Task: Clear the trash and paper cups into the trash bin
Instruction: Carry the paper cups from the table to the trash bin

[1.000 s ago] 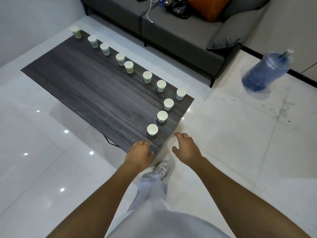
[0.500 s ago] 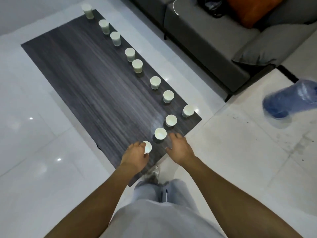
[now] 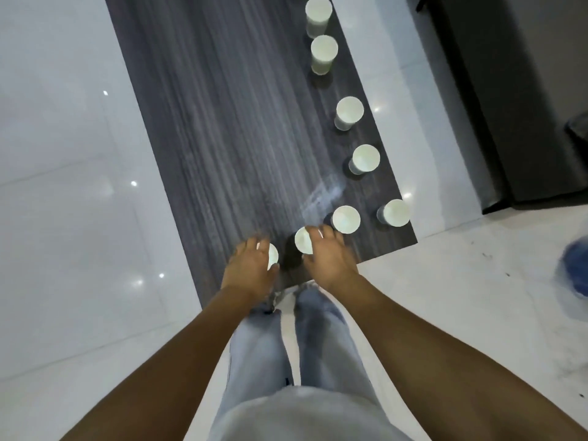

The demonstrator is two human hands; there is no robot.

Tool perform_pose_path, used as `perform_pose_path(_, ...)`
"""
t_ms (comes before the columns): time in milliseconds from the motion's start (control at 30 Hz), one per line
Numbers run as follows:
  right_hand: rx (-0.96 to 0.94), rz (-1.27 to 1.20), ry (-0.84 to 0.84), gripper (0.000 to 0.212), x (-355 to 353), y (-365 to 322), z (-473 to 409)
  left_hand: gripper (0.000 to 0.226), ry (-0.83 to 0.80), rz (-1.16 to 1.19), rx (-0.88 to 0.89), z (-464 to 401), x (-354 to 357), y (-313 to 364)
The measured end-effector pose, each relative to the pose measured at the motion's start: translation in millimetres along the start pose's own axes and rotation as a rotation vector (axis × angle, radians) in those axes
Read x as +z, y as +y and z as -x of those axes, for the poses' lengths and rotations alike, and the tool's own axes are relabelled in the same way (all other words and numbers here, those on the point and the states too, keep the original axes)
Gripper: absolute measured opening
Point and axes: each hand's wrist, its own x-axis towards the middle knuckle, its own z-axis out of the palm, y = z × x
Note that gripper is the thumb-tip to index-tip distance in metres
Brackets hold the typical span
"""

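White paper cups are seen from the head view standing along the dark wood-grain surface (image 3: 222, 128); no trash bin is shown, so the clearing is judged barely begun. The nearest cup (image 3: 273, 256) is covered by the left hand (image 3: 249, 270), the second cup (image 3: 304, 240) by the right hand (image 3: 327, 259); whether either is gripped cannot be told.

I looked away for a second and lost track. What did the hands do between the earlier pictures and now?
Both hands moved forward from the table's near edge onto the cups. The left hand now covers the nearest cup; the right hand has closed its fingers over the second cup. Neither cup looks lifted yet. The other cups, such as the third cup, stand upright where they were on the dark table.
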Motion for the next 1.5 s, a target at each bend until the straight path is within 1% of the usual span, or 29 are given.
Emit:
perform_pose_path(100,-0.059,0.083,-0.004,0.059,26,8,-29,0.07,0.005,-0.046,-0.026,-20,34,-1)
perform_pose_path(200,-0.081,0.129,-0.025,0.07,51,14,-52,0.071,0.028,-0.091,-0.033,-33,64,-6)
perform_pose_path(300,-0.079,0.159,-0.057,0.074,71,18,-67,0.072,0.019,-0.105,-0.034,-44,84,-11)
perform_pose_path(433,-0.086,0.2,-0.056,0.067,86,20,-77,0.086,0.022,-0.161,-0.029,-57,98,-17)
perform_pose_path(600,-0.114,0.165,-0.053,0.054,82,14,-73,0.081,0.027,-0.148,0.0,-53,96,-28)
perform_pose_path(733,-0.167,0.18,-0.07,0.053,57,-7,-56,0.078,0.073,-0.082,-0.039,-24,72,-33)
perform_pose_path(833,-0.234,0.172,-0.089,0.051,30,-31,-37,0.068,0.087,0.019,-0.119,7,46,-34)
perform_pose_path(933,-0.348,0.187,-0.14,0.056,5,-58,-12,0.062,0.088,0.134,-0.216,44,21,-34)
perform_pose_path(1133,-0.571,0.334,-0.236,0.06,-24,-114,40,0.057,0.257,0.298,-0.402,131,-9,-35)
perform_pose_path(1200,-0.64,0.379,-0.258,0.062,-23,-137,56,0.059,0.291,0.334,-0.482,161,-10,-41)
perform_pose_path(1300,-0.755,0.435,-0.281,0.059,-10,-175,87,0.063,0.348,0.411,-0.592,209,-2,-57)
perform_pose_path(1500,-1.023,0.607,-0.346,0.061,44,-257,155,0.063,0.516,0.589,-0.859,309,36,-104)
